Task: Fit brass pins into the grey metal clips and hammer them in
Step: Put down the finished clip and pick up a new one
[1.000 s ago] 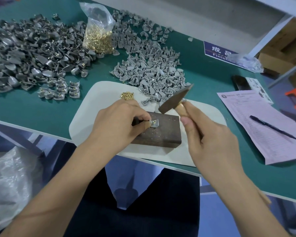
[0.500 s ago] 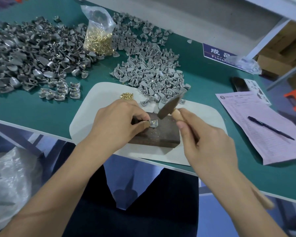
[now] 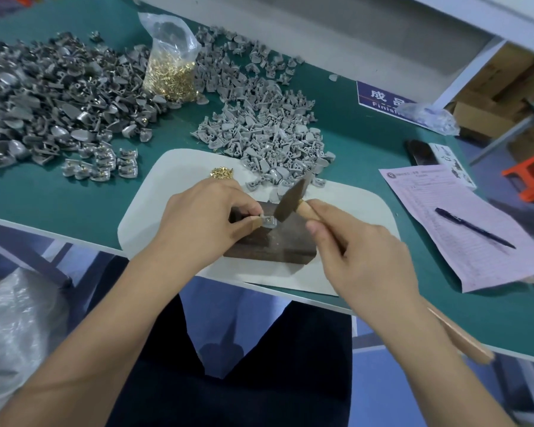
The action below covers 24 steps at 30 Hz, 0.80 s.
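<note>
Brass glints from the small clip (image 3: 268, 221) that we hold down on the dark block (image 3: 275, 245); whether that glint is a pin already seated we cannot tell. Our left hand (image 3: 204, 217) pinches the clip between thumb and forefinger at the block's upper left part. Our right hand (image 3: 361, 257) grips the hammer (image 3: 292, 198) by its wooden handle, fingers curled round it, the handle's end sticking out past the wrist at lower right. The hammer's dark head hangs tilted just beside the clip, its lower face close above it; whether they touch we cannot say.

The block rests on a white mat (image 3: 154, 208) laid over the green table (image 3: 59, 198). Loose pins (image 3: 221, 173) lie in a small heap on the mat, just beyond our left hand. A clear bag of pins (image 3: 170, 69) stands farther back, between two spreads of clips: a darker, shinier pile (image 3: 50, 109) at left and a paler grey pile (image 3: 269, 134) at centre, whose near edge spills onto the mat. A short row of clips (image 3: 102, 163) sits apart at the near edge of the dark pile.

At right, a pink form (image 3: 457, 229) lies on the table with a pen (image 3: 473, 228) on it. A blue sign (image 3: 383, 98) lies behind, partly under a crumpled plastic bag (image 3: 429, 117).
</note>
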Motion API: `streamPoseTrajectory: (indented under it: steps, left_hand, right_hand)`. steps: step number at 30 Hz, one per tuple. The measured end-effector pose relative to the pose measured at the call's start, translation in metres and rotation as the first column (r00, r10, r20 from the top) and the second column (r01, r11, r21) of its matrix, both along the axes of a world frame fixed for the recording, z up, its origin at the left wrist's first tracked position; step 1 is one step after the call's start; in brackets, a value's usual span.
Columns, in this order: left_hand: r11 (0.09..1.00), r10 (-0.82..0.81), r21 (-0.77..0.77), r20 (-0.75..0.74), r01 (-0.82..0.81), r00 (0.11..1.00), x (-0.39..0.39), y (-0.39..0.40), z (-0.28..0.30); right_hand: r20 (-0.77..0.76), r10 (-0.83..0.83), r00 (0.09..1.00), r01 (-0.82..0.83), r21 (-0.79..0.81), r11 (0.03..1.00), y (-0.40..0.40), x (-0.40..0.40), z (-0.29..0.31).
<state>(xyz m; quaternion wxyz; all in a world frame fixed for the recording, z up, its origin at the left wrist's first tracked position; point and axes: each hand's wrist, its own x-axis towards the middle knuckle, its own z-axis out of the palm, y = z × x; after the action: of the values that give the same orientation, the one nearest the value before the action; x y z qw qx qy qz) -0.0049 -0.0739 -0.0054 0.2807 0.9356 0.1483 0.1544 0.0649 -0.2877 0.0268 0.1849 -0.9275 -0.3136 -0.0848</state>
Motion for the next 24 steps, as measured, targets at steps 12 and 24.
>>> streamPoseTrajectory:
  steps: [12, 24]
  left_hand:
    - [0.999, -0.007, -0.044, 0.018, 0.008, 1.000, -0.002, -0.002, -0.008]
    - [0.877, 0.077, -0.479, 0.214, 0.036, 0.974, -0.007, 0.001, -0.021]
  right_hand:
    - [0.043, -0.467, 0.883, 0.461, -0.261, 0.848, -0.027, 0.026, -0.051]
    - [0.008, 0.336, 0.942, -0.329, 0.213, 0.920, 0.051, 0.012, -0.020]
